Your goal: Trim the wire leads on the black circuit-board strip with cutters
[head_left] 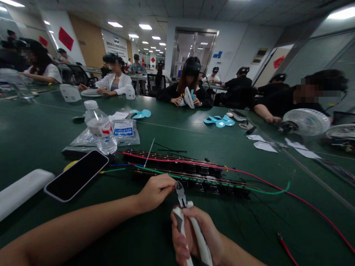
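Note:
My right hand (203, 231) is wrapped round the white-and-grey handles of diagonal cutters (181, 194), whose jaws point up and away from me. My left hand (155, 192) is closed in a pinch just left of the jaws, at the near edge of a black terminal assembly (205, 181); what its fingertips hold, if anything, is hidden. A green wire (172, 173) and a red wire (191, 161) run along the assembly, among thin copper-coloured strands. One pale cable tie (149, 153) sticks up from its left part.
A phone (77, 175), a water bottle (100, 127) and a white bar-shaped object (24, 190) stand or lie to the left. Black cable ties (172, 150) lie beyond the assembly. Blue fan blades (219, 121) and paper pieces (264, 146) lie farther off. Several people sit around the table.

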### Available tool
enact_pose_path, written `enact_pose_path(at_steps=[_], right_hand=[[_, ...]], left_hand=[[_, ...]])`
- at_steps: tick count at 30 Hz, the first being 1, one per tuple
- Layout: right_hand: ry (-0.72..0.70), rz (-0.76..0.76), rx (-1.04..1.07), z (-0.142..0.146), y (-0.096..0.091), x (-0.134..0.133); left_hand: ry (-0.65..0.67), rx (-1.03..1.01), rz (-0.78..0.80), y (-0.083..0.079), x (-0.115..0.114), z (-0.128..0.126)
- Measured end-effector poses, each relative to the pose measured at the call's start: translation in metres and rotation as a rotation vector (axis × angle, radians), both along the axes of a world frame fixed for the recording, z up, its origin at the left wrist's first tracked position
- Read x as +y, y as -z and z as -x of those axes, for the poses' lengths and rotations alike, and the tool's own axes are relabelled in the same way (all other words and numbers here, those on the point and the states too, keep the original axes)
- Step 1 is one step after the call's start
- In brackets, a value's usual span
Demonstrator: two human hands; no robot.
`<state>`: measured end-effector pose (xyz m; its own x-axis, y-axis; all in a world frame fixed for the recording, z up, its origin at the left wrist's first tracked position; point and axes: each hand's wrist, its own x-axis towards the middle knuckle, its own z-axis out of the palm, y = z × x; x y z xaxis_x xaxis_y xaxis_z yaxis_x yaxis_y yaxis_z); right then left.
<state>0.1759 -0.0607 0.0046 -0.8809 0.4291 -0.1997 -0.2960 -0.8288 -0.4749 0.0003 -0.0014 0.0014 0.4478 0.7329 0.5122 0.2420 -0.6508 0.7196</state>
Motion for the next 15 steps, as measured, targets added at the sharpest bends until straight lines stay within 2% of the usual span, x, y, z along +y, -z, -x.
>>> enact_pose_path(at_steps=[15], right_hand=[[-0.029, -0.044, -0.011, -0.0006, -0.0002, 0.0052]], left_hand=[[-0.020, -0.019, -0.004, -0.0016, -0.0003, 0.0000]])
